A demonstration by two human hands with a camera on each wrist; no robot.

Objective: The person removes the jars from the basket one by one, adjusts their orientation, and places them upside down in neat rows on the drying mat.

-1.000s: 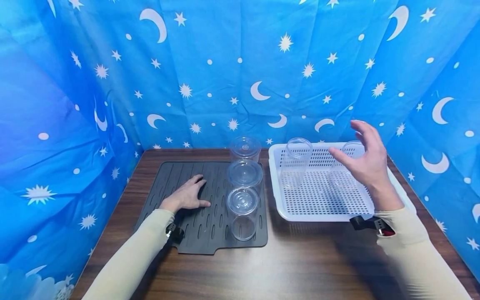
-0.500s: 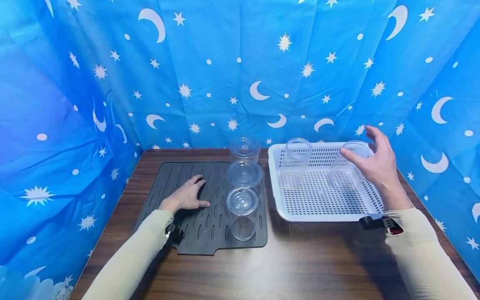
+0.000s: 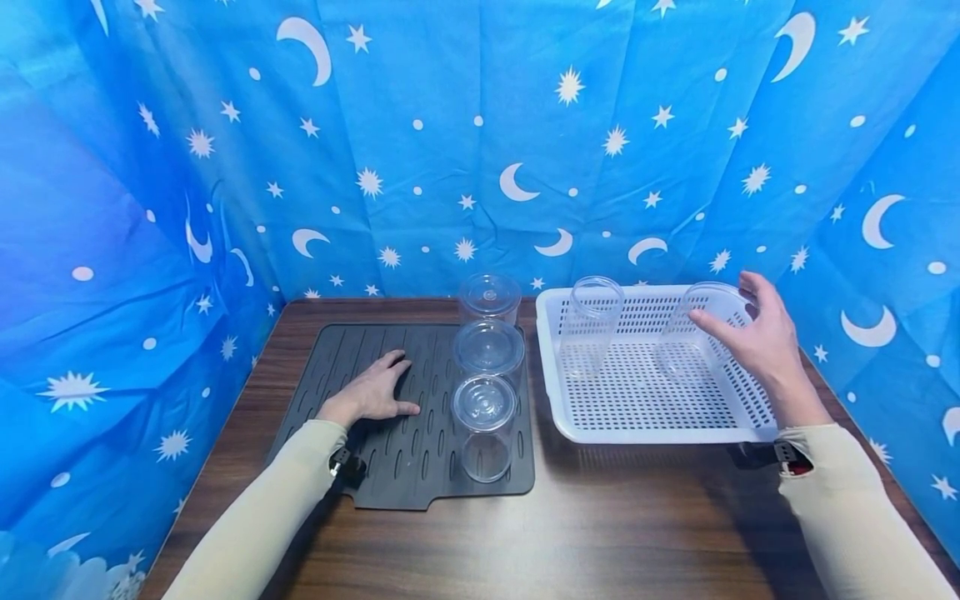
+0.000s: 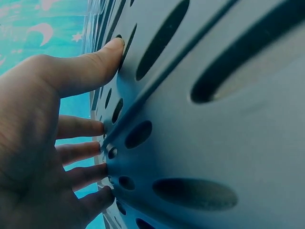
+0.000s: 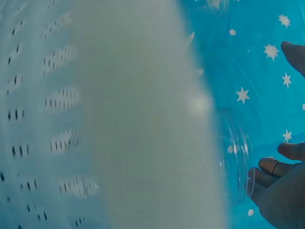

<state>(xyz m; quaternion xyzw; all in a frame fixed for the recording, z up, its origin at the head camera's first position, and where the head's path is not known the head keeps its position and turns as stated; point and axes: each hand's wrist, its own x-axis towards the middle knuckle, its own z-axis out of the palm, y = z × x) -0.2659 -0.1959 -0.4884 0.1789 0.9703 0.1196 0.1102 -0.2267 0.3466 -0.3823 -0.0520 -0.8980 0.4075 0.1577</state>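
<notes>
In the head view my right hand [image 3: 765, 333] reaches over the right side of the white slotted basket [image 3: 558, 417]. Its thumb and fingers are spread around the upper part of a clear plastic cup [image 3: 678, 337] that stands tilted in there. The right wrist view shows this cup's rim [image 5: 243, 164] close to the fingers, with the thumb apart from it. A second clear cup [image 3: 592, 329] leans at the basket's left end. My left hand [image 3: 369, 390] rests on the dark grey draining mat [image 3: 390, 479], fingertips touching it, holding nothing.
Three clear cups stand in a line along the mat's right side: a front cup [image 3: 486, 404], a middle cup [image 3: 489, 346] and a back cup [image 3: 490, 296]. A blue star-patterned cloth [image 3: 450, 125] surrounds the brown wooden table [image 3: 600, 533].
My right hand has moved right and lower, from over the basket to around the right cup's top. The left hand and the cups have stayed put.
</notes>
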